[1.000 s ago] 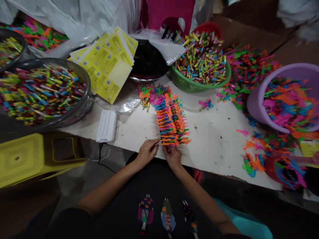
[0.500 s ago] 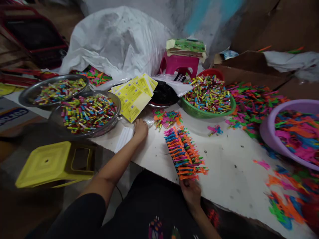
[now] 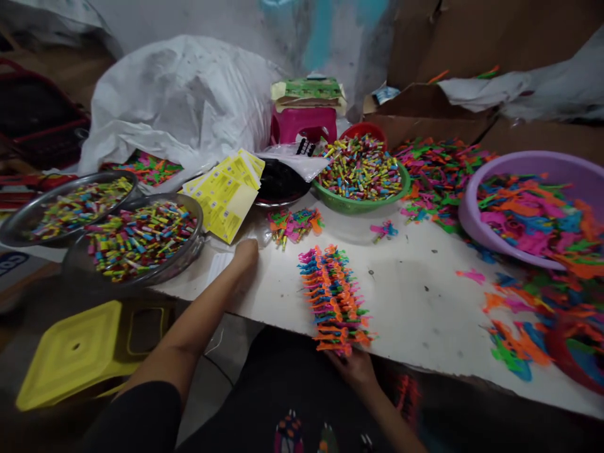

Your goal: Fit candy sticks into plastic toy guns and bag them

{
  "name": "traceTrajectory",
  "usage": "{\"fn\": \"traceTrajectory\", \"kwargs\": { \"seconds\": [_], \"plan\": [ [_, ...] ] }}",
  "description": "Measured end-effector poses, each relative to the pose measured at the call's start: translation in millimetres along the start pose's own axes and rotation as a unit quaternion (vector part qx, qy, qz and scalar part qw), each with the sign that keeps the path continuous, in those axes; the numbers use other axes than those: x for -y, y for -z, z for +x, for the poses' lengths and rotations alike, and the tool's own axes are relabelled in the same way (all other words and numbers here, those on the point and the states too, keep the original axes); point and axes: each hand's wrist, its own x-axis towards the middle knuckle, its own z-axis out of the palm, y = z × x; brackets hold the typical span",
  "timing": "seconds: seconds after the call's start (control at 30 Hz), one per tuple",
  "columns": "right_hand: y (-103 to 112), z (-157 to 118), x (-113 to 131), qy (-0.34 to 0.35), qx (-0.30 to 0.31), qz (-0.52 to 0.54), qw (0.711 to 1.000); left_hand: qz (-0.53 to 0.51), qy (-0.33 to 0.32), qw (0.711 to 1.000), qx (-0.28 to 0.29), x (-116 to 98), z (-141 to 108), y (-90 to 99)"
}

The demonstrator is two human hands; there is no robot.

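My right hand [image 3: 355,370] is at the table's near edge, its fingers at the near end of a card of small plastic toys [image 3: 333,299]. The toys sit in dense rows of orange, pink, blue and green, covering the card; part of my grip is hidden below them. My left hand [image 3: 246,253] is on the table by a clear plastic bag [image 3: 261,229], just right of some white strips [image 3: 218,265]. Its fingers are turned away and hidden. Beyond it lie yellow printed sheets [image 3: 224,198]. A small pile of toys [image 3: 295,225] lies between the hands, farther back.
Two metal bowls [image 3: 201,236] of small colourful tubes stand at left. A green basin [image 3: 352,204] holds more tubes. Loose toys [image 3: 438,176] and a purple basin [image 3: 467,207] are at right. A yellow stool [image 3: 70,352] stands below the table, left.
The view has swung right, so things on the table appear farther left. My left hand's fingers, partly visible before, are now hidden. My right hand stays at the card's near end.
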Motion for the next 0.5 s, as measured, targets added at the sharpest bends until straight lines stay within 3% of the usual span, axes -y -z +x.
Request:
{"fn": "traceTrajectory", "kwargs": {
  "seconds": [0.1, 0.3, 0.5],
  "plan": [
    [13.1, 5.2, 4.2, 0.021, 0.085, 0.05, 0.995, 0.029, -0.008, 0.999, 0.014, -4.3, -1.5, 3.2],
    [64.2, 19.8, -0.3, -0.052, 0.279, 0.154, 0.947, 0.045, 0.002, 0.999, 0.014, -6.4, -5.6, 7.7],
    [121.9, 24.4, -18.1, -0.141, 0.403, 0.192, 0.883, 0.015, 0.071, 0.996, -0.05, 11.9, 9.4, 43.2]
  ]
}}
